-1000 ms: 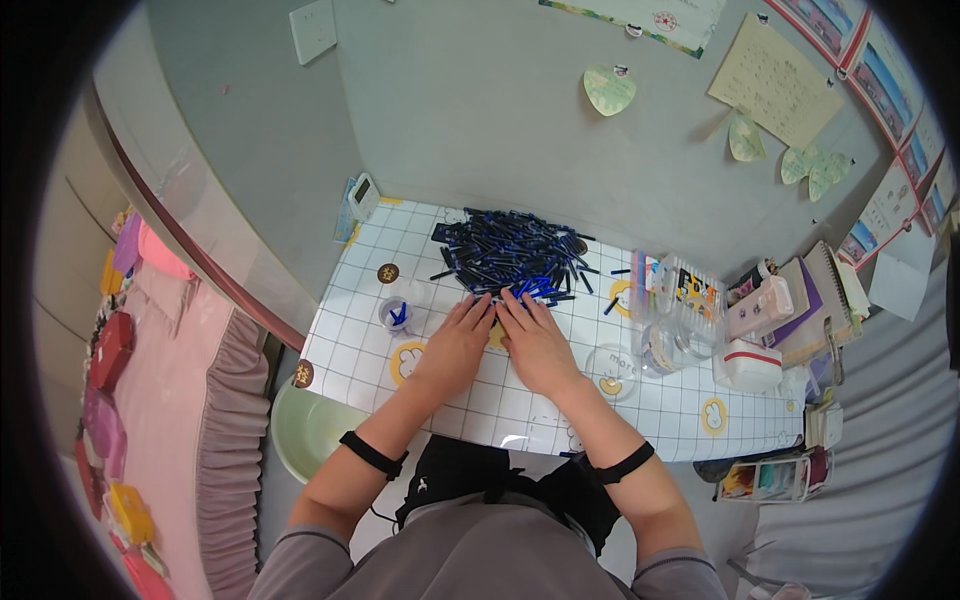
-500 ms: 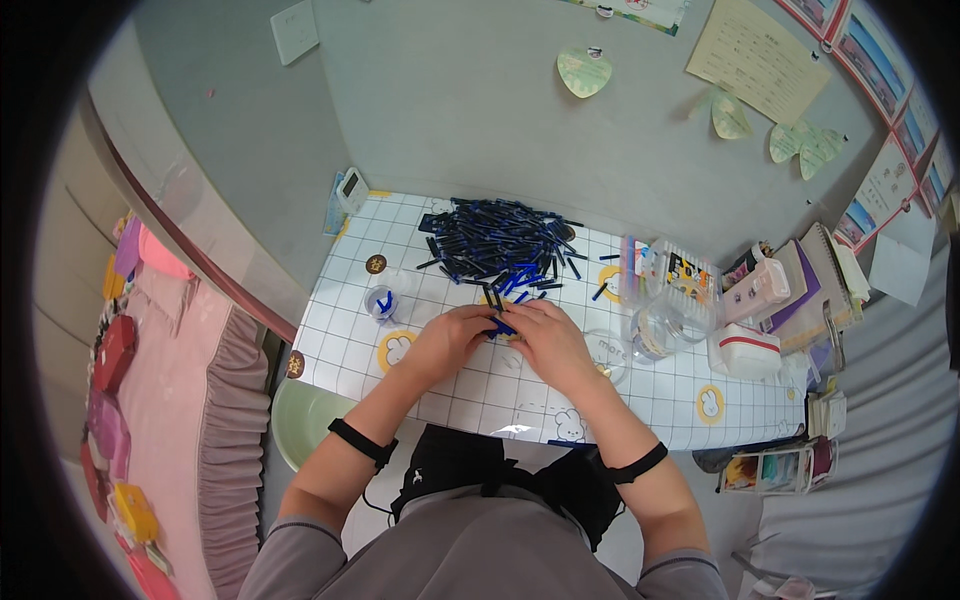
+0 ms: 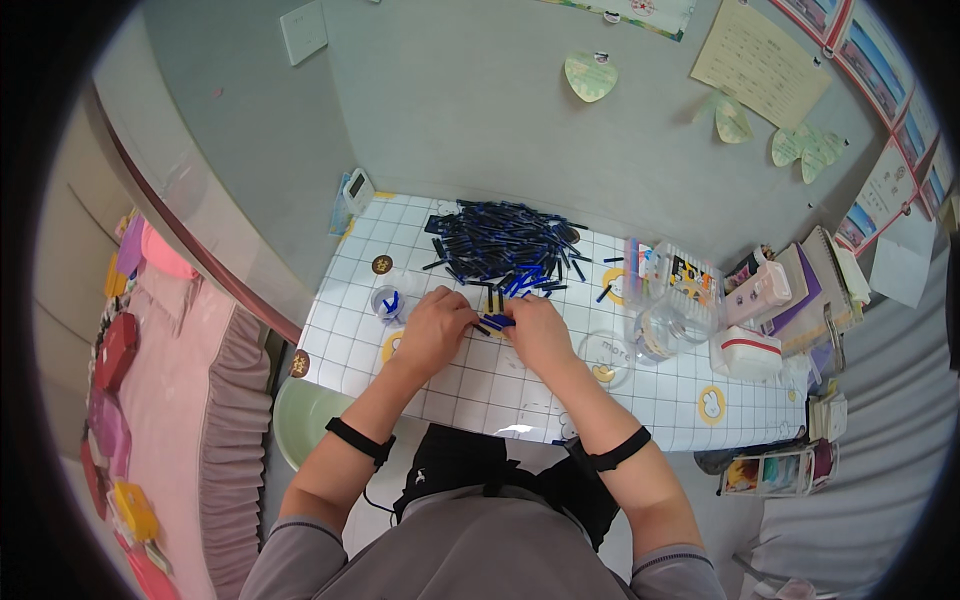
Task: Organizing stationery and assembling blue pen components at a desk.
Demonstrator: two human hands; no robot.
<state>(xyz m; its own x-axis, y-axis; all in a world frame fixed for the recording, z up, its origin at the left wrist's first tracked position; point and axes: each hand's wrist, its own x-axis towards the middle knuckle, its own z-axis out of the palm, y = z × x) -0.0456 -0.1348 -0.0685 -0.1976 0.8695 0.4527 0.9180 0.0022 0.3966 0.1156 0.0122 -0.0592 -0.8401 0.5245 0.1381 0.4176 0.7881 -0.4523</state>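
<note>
A large heap of short, dark blue and black tubes, like ink cartridges (image 3: 505, 240), lies at the back of the table. In front of it, a few blue cartridges (image 3: 496, 322) are gathered between my hands. My left hand (image 3: 437, 327) is curled beside them, its fingertips at their left end; what it pinches, if anything, is hidden. The fingers of my right hand (image 3: 538, 335) are bent and closed on the right ends of these cartridges. A small clear cup (image 3: 386, 303) holding a few bright blue pieces stands to the left of my left hand.
A round clear lid or dish (image 3: 606, 358) lies right of my right hand. Beyond it stand a clear jar (image 3: 655, 332), a transparent box (image 3: 690, 285) and a white pouch (image 3: 750, 352). Notebooks (image 3: 815, 285) lean at the right. A green basin (image 3: 305, 425) sits below the table's left edge.
My hands have moved slightly apart, exposing the few cartridges between them. The left hand has shifted left. The whole view has shifted slightly.
</note>
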